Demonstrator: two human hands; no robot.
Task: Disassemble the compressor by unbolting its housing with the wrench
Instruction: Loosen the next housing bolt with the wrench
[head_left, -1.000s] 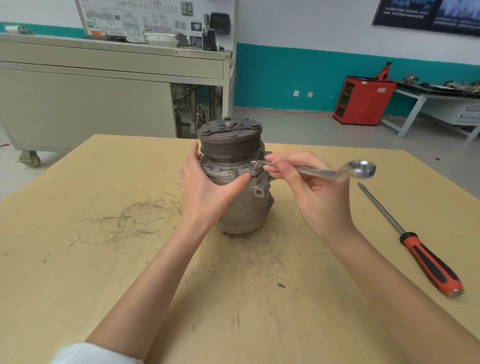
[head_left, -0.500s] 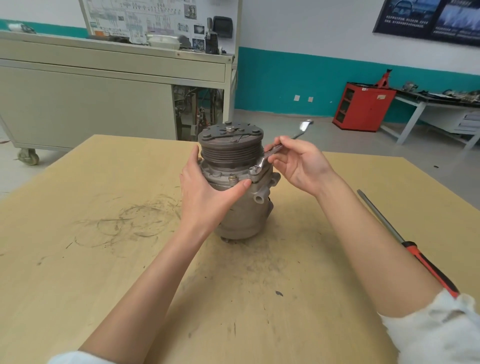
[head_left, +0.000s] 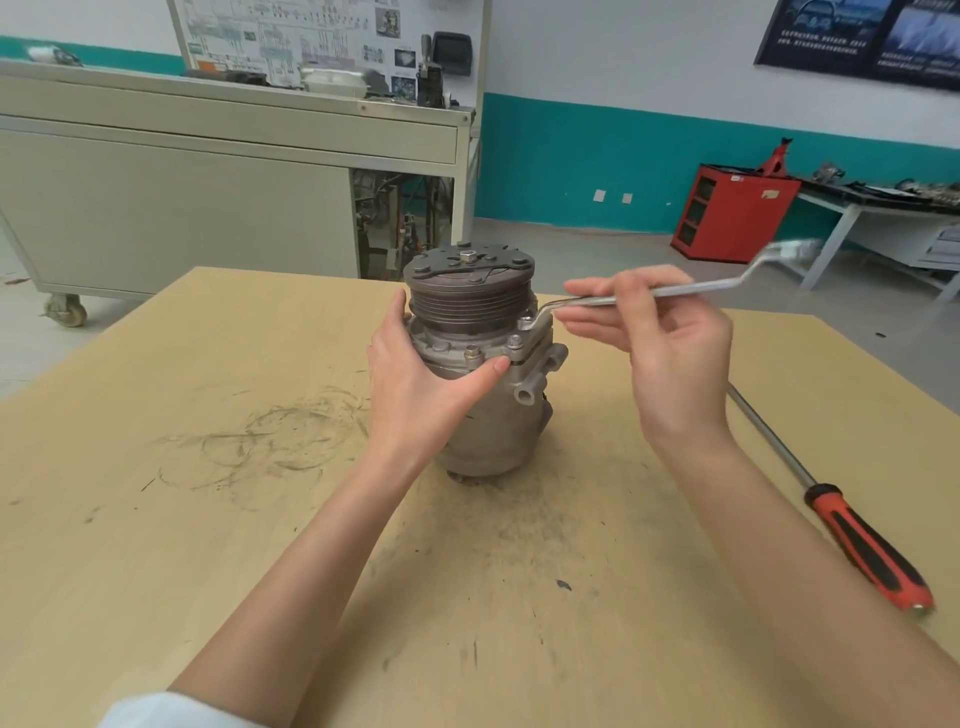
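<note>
The grey compressor (head_left: 498, 415) stands upright on the wooden table (head_left: 156, 519), its dark grooved pulley on top. My left hand (head_left: 415, 395) grips its housing from the left, thumb just under a flange bolt (head_left: 471, 353). My right hand (head_left: 660, 338) holds the shaft of a silver ring wrench (head_left: 696, 287). The wrench's near ring end sits on a bolt at the right side of the flange, just under the pulley. Its far end points right and looks blurred.
A long screwdriver (head_left: 862, 540) with a red and black handle lies on the table to the right. Behind the table stand a grey wheeled cabinet (head_left: 208, 197), a red cabinet (head_left: 727, 213) and a white workbench (head_left: 883, 218).
My right hand has swung the wrench handle from pointing away at the back round to the right. My left hand has kept its grip on the housing.
</note>
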